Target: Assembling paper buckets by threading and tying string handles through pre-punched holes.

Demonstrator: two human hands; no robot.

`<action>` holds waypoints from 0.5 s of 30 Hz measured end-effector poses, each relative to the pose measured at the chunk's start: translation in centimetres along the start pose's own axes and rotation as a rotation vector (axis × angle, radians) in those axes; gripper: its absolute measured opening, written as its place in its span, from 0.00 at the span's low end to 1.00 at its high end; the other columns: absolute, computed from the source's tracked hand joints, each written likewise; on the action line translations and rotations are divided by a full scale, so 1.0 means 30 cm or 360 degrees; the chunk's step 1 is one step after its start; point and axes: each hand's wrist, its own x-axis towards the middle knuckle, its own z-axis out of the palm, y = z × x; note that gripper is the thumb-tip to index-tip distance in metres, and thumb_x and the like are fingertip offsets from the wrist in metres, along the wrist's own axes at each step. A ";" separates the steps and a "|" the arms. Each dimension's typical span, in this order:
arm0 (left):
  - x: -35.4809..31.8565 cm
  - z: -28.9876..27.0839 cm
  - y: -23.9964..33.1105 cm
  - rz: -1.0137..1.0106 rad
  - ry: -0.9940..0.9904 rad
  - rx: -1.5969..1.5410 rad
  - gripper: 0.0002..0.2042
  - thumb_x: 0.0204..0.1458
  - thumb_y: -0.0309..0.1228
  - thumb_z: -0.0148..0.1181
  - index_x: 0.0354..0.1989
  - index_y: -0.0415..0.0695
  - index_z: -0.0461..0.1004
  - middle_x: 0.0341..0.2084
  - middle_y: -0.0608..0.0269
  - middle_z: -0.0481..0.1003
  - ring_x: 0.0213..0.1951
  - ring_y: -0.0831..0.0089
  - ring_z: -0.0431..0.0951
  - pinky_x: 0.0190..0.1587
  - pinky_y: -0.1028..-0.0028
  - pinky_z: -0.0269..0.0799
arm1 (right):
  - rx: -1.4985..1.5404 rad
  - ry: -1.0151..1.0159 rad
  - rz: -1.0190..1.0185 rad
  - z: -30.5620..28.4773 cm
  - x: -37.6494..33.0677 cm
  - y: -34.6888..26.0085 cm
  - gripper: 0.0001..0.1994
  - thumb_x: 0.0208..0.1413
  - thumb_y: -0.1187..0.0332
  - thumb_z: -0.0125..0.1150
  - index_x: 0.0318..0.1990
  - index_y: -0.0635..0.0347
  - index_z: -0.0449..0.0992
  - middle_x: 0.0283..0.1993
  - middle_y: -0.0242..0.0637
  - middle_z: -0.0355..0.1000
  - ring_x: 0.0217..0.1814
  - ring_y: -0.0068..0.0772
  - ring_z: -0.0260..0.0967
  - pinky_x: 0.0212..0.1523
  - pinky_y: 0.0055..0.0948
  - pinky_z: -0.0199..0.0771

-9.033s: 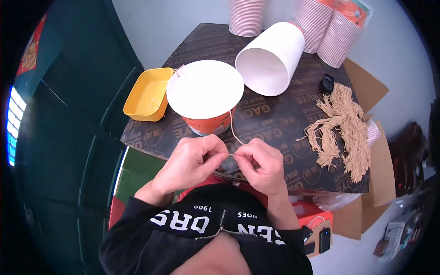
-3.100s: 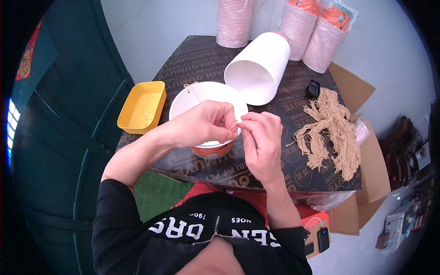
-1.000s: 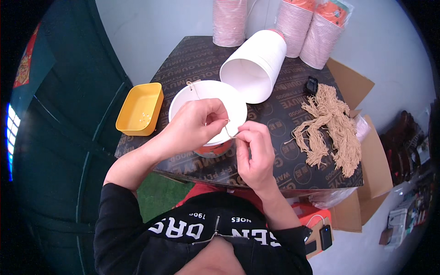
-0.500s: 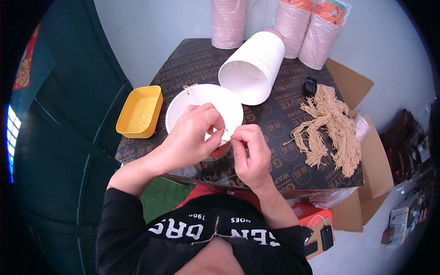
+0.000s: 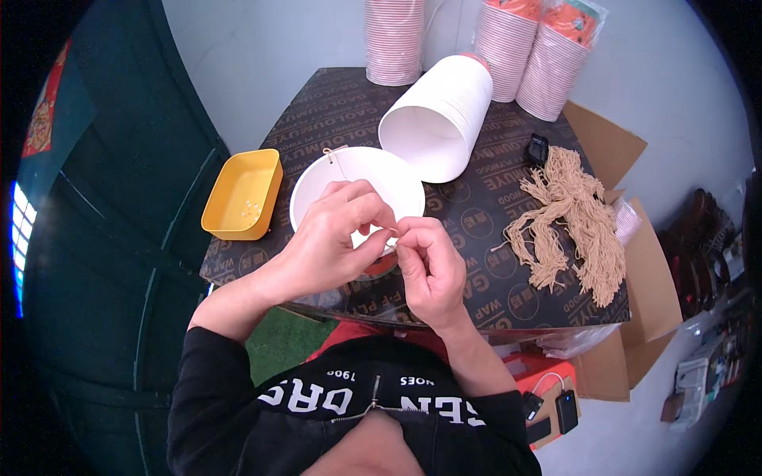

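"What do we see, biggest first?"

"A dark table (image 5: 333, 99) with brown printing. On it we have nested white paper buckets (image 5: 432, 135) lying on their side, mouth toward us."

"And next?"

"One white-lined, orange-sided paper bucket (image 5: 377, 170) stands upright, its rim just beside the nested ones. Then a loose bundle of beige cords (image 5: 583, 214) to the right, and a yellow rectangular plastic box (image 5: 250, 178) to the left."

"The hands?"

"Both meet over the upright bucket's near rim. The left hand (image 5: 333, 230) has thumb and forefinger pinched together on a thin beige cord (image 5: 395, 232); the right hand (image 5: 432, 258) pinches it too, close alongside. Fingers hide most of it from us."

"Smallest?"

"Tiny white bits (image 5: 252, 209) in the yellow box."
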 end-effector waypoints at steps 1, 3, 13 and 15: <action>-0.001 0.000 -0.003 -0.0004 -0.0002 -0.0013 0.05 0.45 0.20 0.62 0.29 0.42 0.72 0.25 0.62 0.71 0.29 0.66 0.73 0.41 0.68 0.66 | 0.0000 -0.0001 0.0000 0.000 0.001 -0.002 0.06 0.57 0.81 0.60 0.39 0.64 0.70 0.43 0.44 0.72 0.37 0.38 0.73 0.36 0.30 0.74; -0.002 -0.001 -0.008 -0.0008 -0.0002 0.0006 0.05 0.45 0.20 0.62 0.28 0.42 0.72 0.25 0.62 0.71 0.29 0.65 0.73 0.41 0.67 0.66 | -0.0133 0.0015 -0.0114 -0.001 0.005 -0.008 0.06 0.57 0.81 0.60 0.38 0.63 0.70 0.40 0.43 0.71 0.35 0.36 0.72 0.34 0.30 0.73; -0.025 -0.031 0.043 0.0087 -0.0227 0.0323 0.06 0.46 0.19 0.61 0.29 0.42 0.71 0.27 0.59 0.72 0.36 0.59 0.75 0.56 0.53 0.65 | -0.0180 0.0157 -0.0024 0.008 -0.011 -0.018 0.06 0.57 0.81 0.60 0.38 0.64 0.70 0.34 0.39 0.67 0.30 0.31 0.66 0.30 0.27 0.68; -0.036 -0.034 0.057 0.0085 -0.0258 0.0300 0.06 0.46 0.19 0.61 0.30 0.42 0.71 0.28 0.59 0.72 0.36 0.59 0.75 0.58 0.51 0.63 | -0.0145 0.0196 0.0000 0.013 -0.016 -0.008 0.06 0.57 0.81 0.61 0.38 0.64 0.71 0.33 0.38 0.67 0.29 0.30 0.66 0.29 0.26 0.67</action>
